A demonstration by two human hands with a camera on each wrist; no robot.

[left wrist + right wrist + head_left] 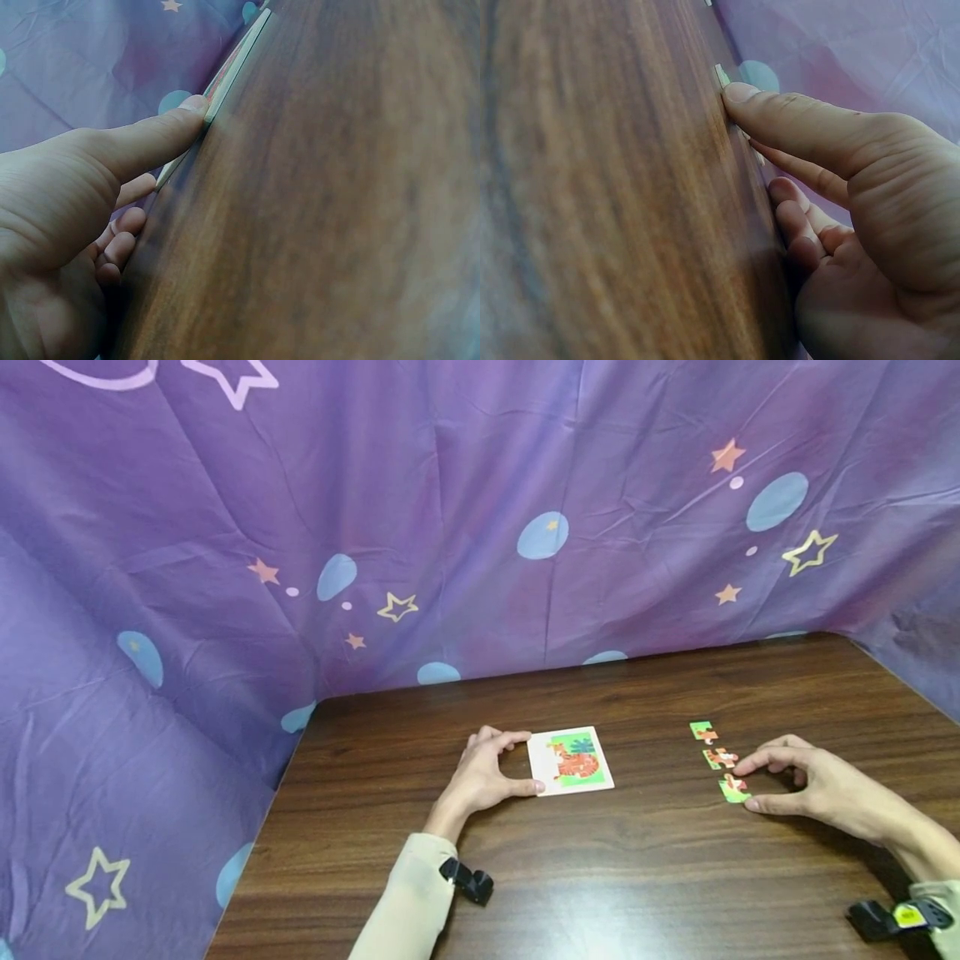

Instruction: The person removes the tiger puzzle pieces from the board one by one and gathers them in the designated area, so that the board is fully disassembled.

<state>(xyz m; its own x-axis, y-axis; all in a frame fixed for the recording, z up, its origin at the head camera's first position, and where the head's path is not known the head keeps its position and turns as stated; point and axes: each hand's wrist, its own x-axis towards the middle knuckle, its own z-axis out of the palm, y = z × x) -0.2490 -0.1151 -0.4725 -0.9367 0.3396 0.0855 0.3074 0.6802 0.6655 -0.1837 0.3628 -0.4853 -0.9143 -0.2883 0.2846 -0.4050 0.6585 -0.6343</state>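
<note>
A square jigsaw board with a white border and an orange tiger-like picture on green lies mid-table. My left hand holds it along the left side, index finger at the far corner and thumb at the near one. In the left wrist view the thumb presses the edge of the board. To the right, my right hand pinches the nearest loose puzzle piece between thumb and index finger. Beyond that piece lie a middle puzzle piece and a far puzzle piece, both green and orange.
The dark wooden table carries the board and pieces, with bare wood between them. Behind and to the left hangs a purple cloth printed with stars and blue ovals. Black straps sit at both wrists, such as the left strap.
</note>
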